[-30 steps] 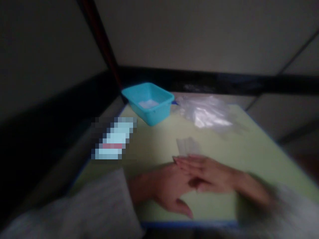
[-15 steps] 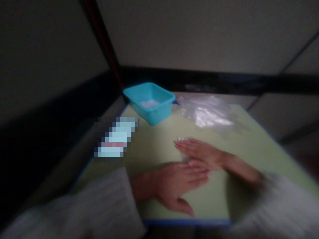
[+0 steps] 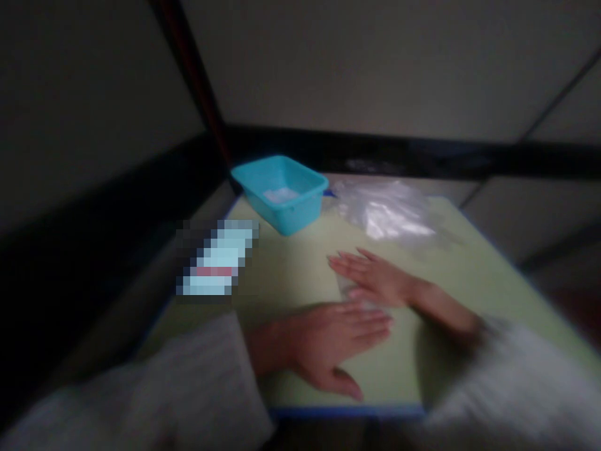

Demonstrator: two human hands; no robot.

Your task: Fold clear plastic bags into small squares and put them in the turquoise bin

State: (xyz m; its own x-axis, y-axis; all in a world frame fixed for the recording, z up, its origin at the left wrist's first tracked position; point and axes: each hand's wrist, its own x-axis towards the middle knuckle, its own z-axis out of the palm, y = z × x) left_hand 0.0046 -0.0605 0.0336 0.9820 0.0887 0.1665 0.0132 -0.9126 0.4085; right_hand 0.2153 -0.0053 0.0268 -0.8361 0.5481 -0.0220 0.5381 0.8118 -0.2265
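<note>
My left hand [image 3: 331,341] lies palm down near the front of the table, fingers stretched out to the right and thumb apart. Just beyond it, my right hand [image 3: 375,275] is also flat and palm down, its fingers pointing left. Partly beneath both hands is a thin, see-through piece [image 3: 345,291] that looks like clear plastic film or a small bag. Most of it is hidden by the hands, and the dim, blurred picture does not show its kind.
A turquoise plastic basket [image 3: 305,213] with something white inside stands at the table's back left. Behind my right hand lies a heap of clear plastic bags [image 3: 394,216]. A pixelated bright screen-like thing [image 3: 218,257] rests at the left edge of the yellow-green table [image 3: 291,269].
My right hand has slid slightly away from me over the clear piece, covering the shiny edge that showed beyond its fingertips. The left hand has hardly moved.
</note>
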